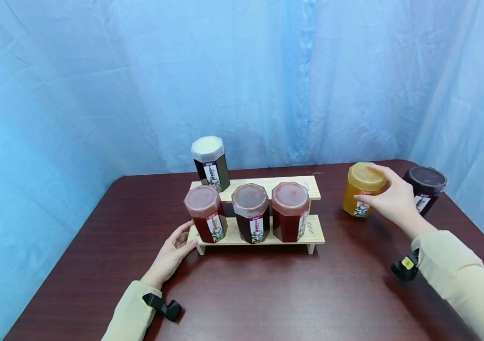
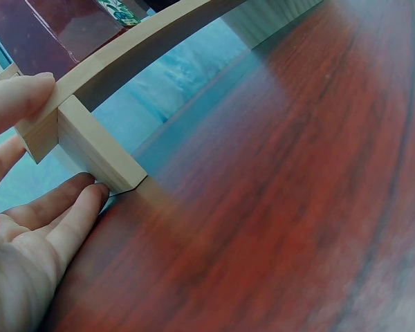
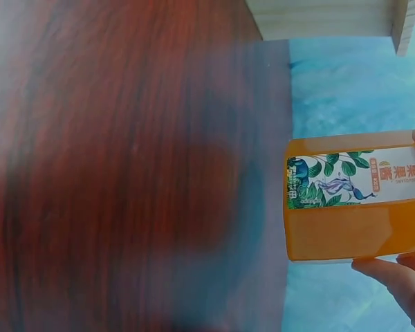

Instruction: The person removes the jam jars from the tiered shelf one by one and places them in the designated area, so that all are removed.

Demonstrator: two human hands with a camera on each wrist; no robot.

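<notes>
On the right, my right hand [image 1: 391, 196] grips an orange-yellow jar [image 1: 354, 194] of jam by its sides, thumb on one side and fingers on the other. The right wrist view shows that jar's label [image 3: 339, 181] with leaves and a peacock. My left hand [image 1: 175, 248] holds the left end of a two-step wooden rack [image 1: 316, 227], thumb [image 2: 28, 100] on the board and fingertips by its leg [image 2: 100, 149]. On the lower step stand a red jar [image 1: 201, 218], a dark jar [image 1: 246, 225] and another red jar [image 1: 284, 222]. A black jar [image 1: 218, 170] with a whitish lid stands at the upper step's left end.
A dark purple jar [image 1: 427, 184] stands at the far right, partly behind my right hand. The dark reddish wooden table [image 1: 267, 293] extends around the rack. Blue curtains [image 1: 242, 85] hang behind and at both sides.
</notes>
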